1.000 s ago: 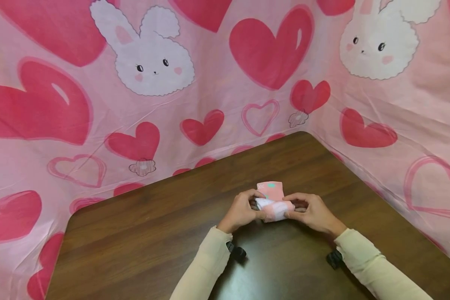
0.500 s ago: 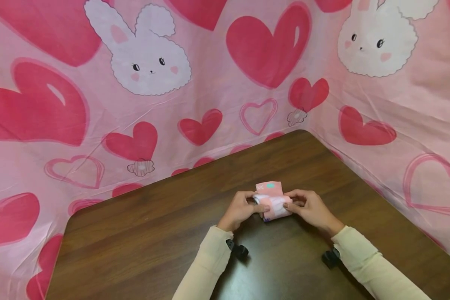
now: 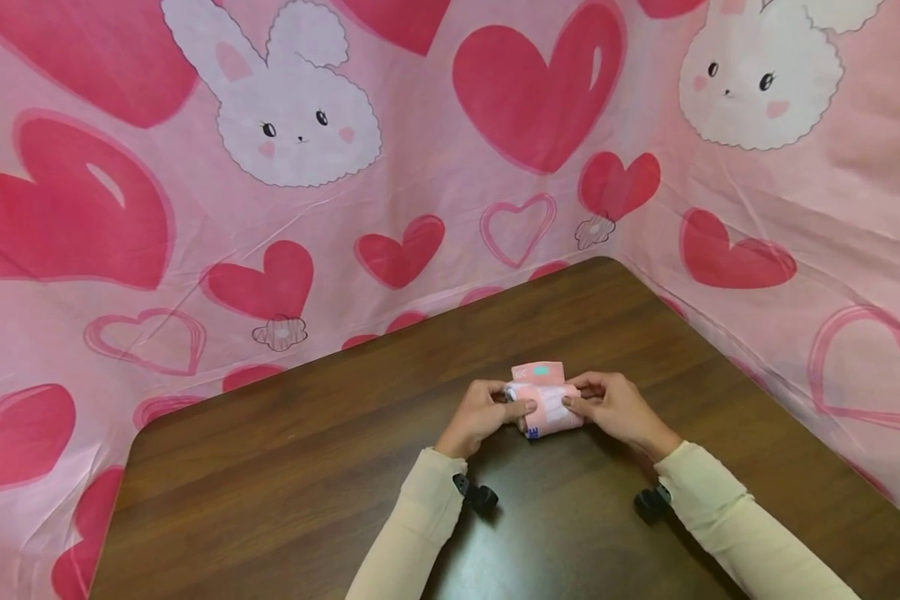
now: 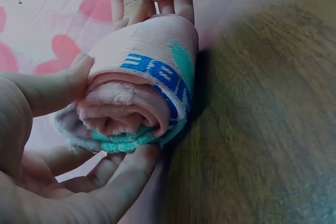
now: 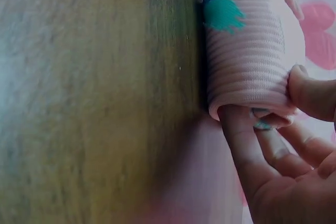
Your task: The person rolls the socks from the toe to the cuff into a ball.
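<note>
A pink ribbed sock point(image 3: 551, 408), with white and teal patches and blue lettering, is rolled up on the table. Beyond the roll, its flat end point(image 3: 537, 372) sticks out on the far side. My left hand point(image 3: 482, 414) grips the roll's left end, thumb on top and fingers below; the left wrist view shows the spiral of layers point(image 4: 126, 109) there. At the other end my right hand point(image 3: 617, 408) holds the roll between thumb and fingers. In the right wrist view, a finger point(image 5: 239, 135) reaches into the roll's open end. Whether a second sock lies inside is hidden.
The brown wooden table point(image 3: 292, 467) has rounded far corners. A pink cloth with hearts and rabbits point(image 3: 420, 150) hangs along its far and right sides. Small black cameras point(image 3: 483, 500) sit on both wrists, over cream sleeves.
The sock's roll has turned over and tightened away from me, so less of the flat end shows beyond it. Both hands have moved slightly forward with it, and the blue lettering has come into sight.
</note>
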The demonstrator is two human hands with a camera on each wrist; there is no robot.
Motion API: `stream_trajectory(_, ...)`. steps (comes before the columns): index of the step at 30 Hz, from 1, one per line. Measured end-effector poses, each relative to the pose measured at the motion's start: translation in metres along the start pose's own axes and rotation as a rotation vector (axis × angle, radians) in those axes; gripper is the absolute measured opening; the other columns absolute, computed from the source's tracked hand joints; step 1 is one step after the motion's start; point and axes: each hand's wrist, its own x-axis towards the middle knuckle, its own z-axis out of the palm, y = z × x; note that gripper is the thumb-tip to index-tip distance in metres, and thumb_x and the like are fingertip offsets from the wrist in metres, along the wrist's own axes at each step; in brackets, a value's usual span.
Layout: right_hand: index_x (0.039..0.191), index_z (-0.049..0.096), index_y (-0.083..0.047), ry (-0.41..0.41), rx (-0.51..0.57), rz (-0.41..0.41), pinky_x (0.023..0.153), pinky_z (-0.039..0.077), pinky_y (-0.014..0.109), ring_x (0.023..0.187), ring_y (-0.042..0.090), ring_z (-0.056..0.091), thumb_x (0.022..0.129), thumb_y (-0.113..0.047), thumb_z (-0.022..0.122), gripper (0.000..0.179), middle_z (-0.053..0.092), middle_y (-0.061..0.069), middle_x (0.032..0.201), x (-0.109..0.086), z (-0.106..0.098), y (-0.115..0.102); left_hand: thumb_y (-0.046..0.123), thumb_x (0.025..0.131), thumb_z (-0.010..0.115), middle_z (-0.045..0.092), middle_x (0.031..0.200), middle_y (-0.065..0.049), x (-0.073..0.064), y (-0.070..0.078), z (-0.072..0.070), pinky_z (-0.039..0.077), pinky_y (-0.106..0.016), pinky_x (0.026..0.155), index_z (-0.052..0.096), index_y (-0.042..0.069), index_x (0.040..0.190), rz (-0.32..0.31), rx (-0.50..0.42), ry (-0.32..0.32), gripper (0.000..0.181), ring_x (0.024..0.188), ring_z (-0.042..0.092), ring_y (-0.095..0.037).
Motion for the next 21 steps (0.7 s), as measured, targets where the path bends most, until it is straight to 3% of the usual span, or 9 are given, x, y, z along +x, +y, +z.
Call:
stream_trajectory(5, 0.111, 0.068, 0.002, 0.016, -0.022, 0.067, 0.065, 0.055, 0.03, 0.079, 0.021, 0.064, 0.09, -0.016, 0.077, 0.03, 0.07, 0.011, 0.095, 0.003, 0.002, -0.002, 0.011, 0.086, 0.08, 0.066, 0.073, -0.011, -0.001, 0.003, 0.002, 0.05, -0.034, 0.061, 0.066, -0.001, 0.102, 0.017, 0.093, 0.043, 0.025, 0.063, 0.064, -0.022)
stream_trajectory(7, 0.112, 0.067, 0.001, 0.035, -0.03, 0.08, 0.065, 0.055, 0.031, 0.079, 0.023, 0.065, 0.089, -0.015, 0.078, 0.031, 0.07, 0.013, 0.097, 0.003, 0.004, -0.003, 0.014, 0.084, 0.083, 0.065, 0.083, -0.008, -0.003, 0.003, 0.004, 0.049, -0.032, 0.063, 0.063, 0.003, 0.111, 0.065, 0.214, 0.091, 0.036, 0.069, 0.062, -0.019)
stream_trajectory(9, 0.114, 0.065, 0.0, 0.071, -0.075, 0.041, 0.067, 0.056, 0.033, 0.083, 0.025, 0.066, 0.088, -0.014, 0.079, 0.032, 0.069, 0.014, 0.101, 0.002, 0.007, -0.003, 0.016, 0.082, 0.085, 0.062, 0.097, -0.006, -0.004, 0.004, 0.006, 0.046, -0.029, 0.068, 0.061, 0.009, 0.116, 0.152, 0.367, 0.146, 0.042, 0.082, 0.057, -0.017)
stream_trajectory(12, 0.109, 0.066, -0.003, 0.175, -0.169, -0.099, 0.071, 0.057, 0.037, 0.086, 0.027, 0.066, 0.083, -0.009, 0.083, 0.032, 0.066, 0.013, 0.103, 0.0, 0.011, -0.003, 0.016, 0.081, 0.086, 0.057, 0.106, -0.003, -0.004, 0.005, 0.01, 0.043, -0.031, 0.078, 0.067, 0.014, 0.108, 0.39, 0.618, 0.206, 0.033, 0.096, 0.047, -0.019)
stream_trajectory(16, 0.09, 0.072, -0.008, 0.276, -0.325, -0.392, 0.071, 0.057, 0.04, 0.084, 0.022, 0.064, 0.076, -0.001, 0.086, 0.021, 0.063, 0.006, 0.096, -0.002, 0.016, -0.002, 0.008, 0.084, 0.081, 0.064, 0.099, 0.001, -0.003, 0.004, 0.012, 0.043, -0.035, 0.087, 0.077, 0.016, 0.088, 0.723, 0.86, 0.184, 0.01, 0.1, 0.049, -0.024)
stream_trajectory(18, 0.084, 0.074, -0.01, 0.279, -0.405, -0.52, 0.07, 0.056, 0.04, 0.083, 0.019, 0.064, 0.076, 0.002, 0.086, 0.018, 0.064, 0.003, 0.094, -0.003, 0.016, 0.0, 0.006, 0.085, 0.079, 0.066, 0.096, 0.003, -0.004, 0.004, 0.01, 0.043, -0.033, 0.091, 0.079, 0.016, 0.085, 0.805, 0.943, 0.15, 0.009, 0.099, 0.052, -0.022)
stream_trajectory(21, 0.086, 0.077, -0.008, 0.236, -0.506, -0.662, 0.073, 0.056, 0.041, 0.086, 0.018, 0.064, 0.074, 0.001, 0.086, 0.018, 0.066, 0.003, 0.096, -0.006, 0.011, 0.003, 0.017, 0.081, 0.081, 0.068, 0.099, 0.005, -0.006, 0.003, 0.006, 0.043, -0.028, 0.095, 0.079, 0.016, 0.092, 0.832, 1.032, 0.114, 0.011, 0.101, 0.052, -0.019)
